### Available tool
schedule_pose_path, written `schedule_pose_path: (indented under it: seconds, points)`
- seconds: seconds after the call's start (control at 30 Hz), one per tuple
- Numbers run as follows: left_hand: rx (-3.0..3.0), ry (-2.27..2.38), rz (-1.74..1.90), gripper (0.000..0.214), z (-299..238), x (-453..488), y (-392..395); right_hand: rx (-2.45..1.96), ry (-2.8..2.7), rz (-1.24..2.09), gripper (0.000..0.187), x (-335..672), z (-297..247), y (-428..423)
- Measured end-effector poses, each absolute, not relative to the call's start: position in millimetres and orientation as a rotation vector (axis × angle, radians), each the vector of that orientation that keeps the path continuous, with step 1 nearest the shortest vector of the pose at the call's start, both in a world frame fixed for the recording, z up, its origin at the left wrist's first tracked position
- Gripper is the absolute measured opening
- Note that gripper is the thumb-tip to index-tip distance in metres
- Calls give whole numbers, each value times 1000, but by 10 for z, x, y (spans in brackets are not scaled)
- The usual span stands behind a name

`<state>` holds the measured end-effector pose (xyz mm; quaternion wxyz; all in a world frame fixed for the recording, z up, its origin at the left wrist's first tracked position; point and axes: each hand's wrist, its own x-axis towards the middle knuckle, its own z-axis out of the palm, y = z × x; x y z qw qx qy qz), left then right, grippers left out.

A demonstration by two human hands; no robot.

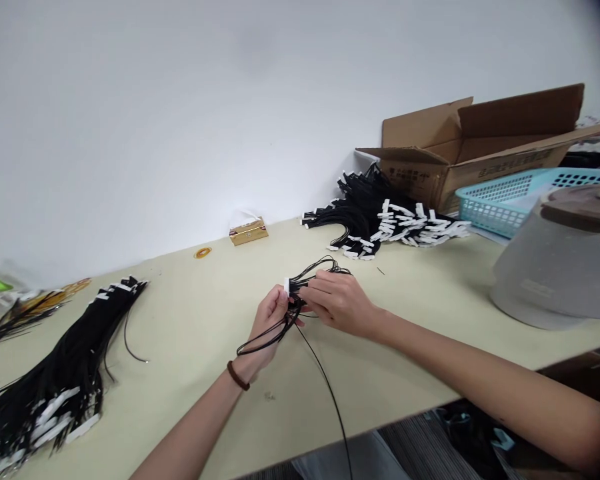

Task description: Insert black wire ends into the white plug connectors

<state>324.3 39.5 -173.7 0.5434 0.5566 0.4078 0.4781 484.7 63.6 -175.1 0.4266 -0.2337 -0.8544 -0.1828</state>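
Note:
Over the middle of the table, my left hand [269, 320] is closed on a black wire harness [260, 345], with the thumb by its white connector [287, 287]. My right hand [337, 300] pinches black wires just right of that connector; its fingertips partly hide them. Loops of wire curve above the fingers and hang over my left wrist. One long black wire [325, 373] runs down from between the hands past the table's front edge.
Bundled harnesses [80, 347] with white connectors lie at left, and another pile [370, 207] lies back right. Behind that are an open cardboard box [415, 177] and a blue basket [493, 212]. A grey translucent container [540, 267] stands at right. A tissue pack [249, 231] sits near the wall.

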Motion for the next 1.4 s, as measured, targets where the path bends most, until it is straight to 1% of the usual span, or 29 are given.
schedule_pose_path:
  seconds: [0.17, 0.3, 0.4, 0.5, 0.57, 0.63, 0.73, 0.9, 1.0, 1.1, 1.2, 1.3, 1.4]
  points:
    - [1254, 956, 1189, 31, -1745, 3259, 382, -606, -2103, -414, 23, 4822, -1766, 667]
    - [1137, 895, 1257, 27, -1772, 3217, 438, -590, -2039, -405, 14, 4814, -1767, 681]
    - [987, 897, 1342, 25, -1776, 3150, 505, -524, -2020, -438, 23, 4820, -1769, 677]
    - [833, 921, 1394, 15, -1750, 3103, 548, -387, -2141, -446, 30, 4822, -1790, 685]
    - [763, 954, 1404, 10, -1725, 3099, 554, -320, -2254, -434, 31, 4815, -1813, 702]
    - [725, 986, 1407, 8, -1704, 3109, 549, -292, -2328, -417, 27, 4801, -1835, 721]
    - [710, 1008, 1405, 10, -1696, 3120, 541, -266, -2337, -399, 19, 4776, -1862, 740]
    - [732, 999, 1355, 20, -1716, 3096, 551, -200, -2351, -358, 22, 4741, -1912, 749]
    - [712, 995, 1360, 20, -1719, 3090, 560, -159, -2321, -295, 23, 4727, -1950, 765]
    - [678, 993, 1414, 11, -1717, 3098, 565, -179, -2235, -101, 23, 4724, -1955, 771]
    - [669, 983, 1456, 3, -1724, 3104, 568, -286, -2100, 200, 24, 4736, -1903, 740]
    - [659, 971, 1442, 6, -1740, 3100, 570, -511, -1856, 513, 19, 4762, -1805, 708]
    - [677, 969, 1421, 9, -1752, 3091, 567, -607, -1495, 876, 28, 4822, -1708, 749]
